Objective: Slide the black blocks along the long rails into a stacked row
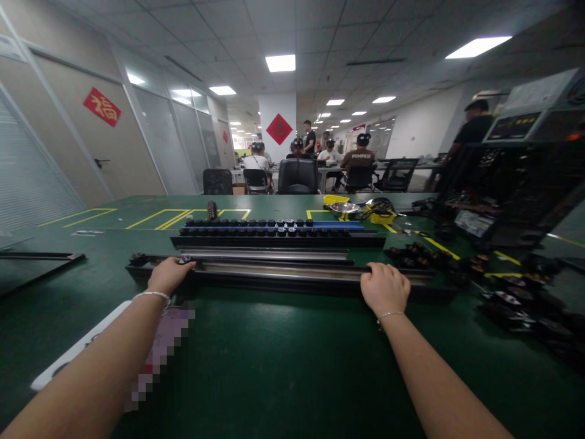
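Observation:
A long black metal channel (278, 285) lies crosswise on the green table in front of me. My left hand (169, 275) is closed at its left part, fingertips pinched on a small dark part (186, 260) at the far edge. My right hand (386, 288) grips the channel further right, the fingers partly hidden. Inside the channel's left end sits another dark piece (139, 258). Just behind lies a silvery rail (265, 254). Beyond it, rows of small black roller-like parts (247, 224) stand along a blue strip (340, 226) and a second black channel (278, 241).
Piles of dark parts (516, 299) lie on the right. A metal bowl (345, 208) and yellow trays (381, 212) stand at the back. A white board (86, 342) and a pixelated sheet (167, 341) lie under my left forearm. People sit further off.

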A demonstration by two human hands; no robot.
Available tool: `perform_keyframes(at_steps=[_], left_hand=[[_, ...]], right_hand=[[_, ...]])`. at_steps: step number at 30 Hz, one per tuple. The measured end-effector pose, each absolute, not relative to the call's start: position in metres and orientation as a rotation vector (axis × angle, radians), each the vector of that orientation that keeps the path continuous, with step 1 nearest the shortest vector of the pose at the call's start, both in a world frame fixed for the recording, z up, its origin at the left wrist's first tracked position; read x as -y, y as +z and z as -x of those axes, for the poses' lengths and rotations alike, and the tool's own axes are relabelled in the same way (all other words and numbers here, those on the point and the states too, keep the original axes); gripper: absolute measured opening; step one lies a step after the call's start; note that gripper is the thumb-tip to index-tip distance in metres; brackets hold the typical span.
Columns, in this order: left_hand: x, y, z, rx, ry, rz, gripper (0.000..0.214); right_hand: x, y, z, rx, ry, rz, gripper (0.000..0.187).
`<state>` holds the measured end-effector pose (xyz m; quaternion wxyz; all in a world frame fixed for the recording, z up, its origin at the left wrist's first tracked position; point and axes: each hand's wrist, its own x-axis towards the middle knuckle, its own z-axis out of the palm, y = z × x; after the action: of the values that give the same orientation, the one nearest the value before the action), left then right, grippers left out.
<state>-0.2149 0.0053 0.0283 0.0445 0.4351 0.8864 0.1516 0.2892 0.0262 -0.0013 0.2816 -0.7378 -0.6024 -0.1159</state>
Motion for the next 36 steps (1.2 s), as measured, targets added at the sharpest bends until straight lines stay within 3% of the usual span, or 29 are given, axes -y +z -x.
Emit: perform_keyframes(at_steps=[36], left_hand=[[-0.006, 0.030, 0.175, -2.679, 0.472, -1.519, 0.051]], right_hand=[[-0.026, -0.002, -0.288, 1.612, -0.304, 1.981, 0.040]])
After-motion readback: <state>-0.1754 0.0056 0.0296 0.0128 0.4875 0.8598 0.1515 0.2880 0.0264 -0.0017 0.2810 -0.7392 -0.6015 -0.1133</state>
